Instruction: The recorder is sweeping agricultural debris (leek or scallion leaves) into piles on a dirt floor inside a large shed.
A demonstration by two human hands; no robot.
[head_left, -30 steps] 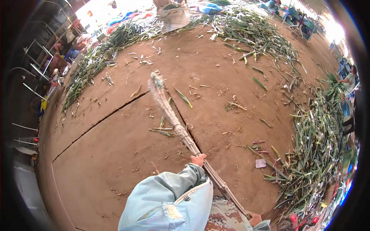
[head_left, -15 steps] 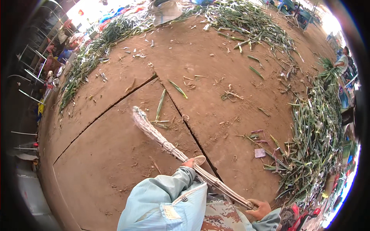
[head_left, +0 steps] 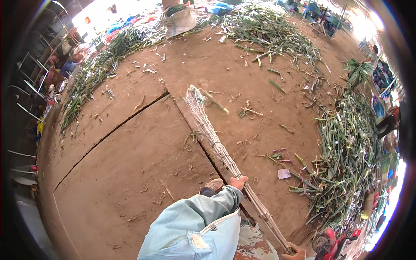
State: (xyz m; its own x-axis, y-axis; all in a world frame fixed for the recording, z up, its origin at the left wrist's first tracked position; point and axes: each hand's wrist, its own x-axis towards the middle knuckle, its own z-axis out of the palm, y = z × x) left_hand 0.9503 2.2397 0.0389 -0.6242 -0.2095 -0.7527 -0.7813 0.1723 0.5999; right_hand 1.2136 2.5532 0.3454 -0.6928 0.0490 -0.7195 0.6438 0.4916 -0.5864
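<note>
A long broom point(head_left: 212, 138) of bundled pale stalks slants across the middle, its bushy head up and to the left. Around the middle of its handle my left hand point(head_left: 237, 182) is closed. At the handle's lower end, close to the bottom edge, my right hand point(head_left: 296, 252) grips it, partly cut off by the picture. Beside the broom's head lies a green leek leaf point(head_left: 216, 103) on the brown dirt floor point(head_left: 130, 173).
A large heap of green leaves point(head_left: 346, 160) runs along the right; more heaps lie at the far right point(head_left: 273, 30) and far left point(head_left: 93, 78). A pale sack point(head_left: 180, 24) stands at the back. A dark groove point(head_left: 117, 130) crosses the floor. A person point(head_left: 372, 56) holds leaves at the right.
The broom's head has swept to the right and away, across the groove. The leaf pieces that lay left of it have shifted. Both hands have moved right, still holding the broom.
</note>
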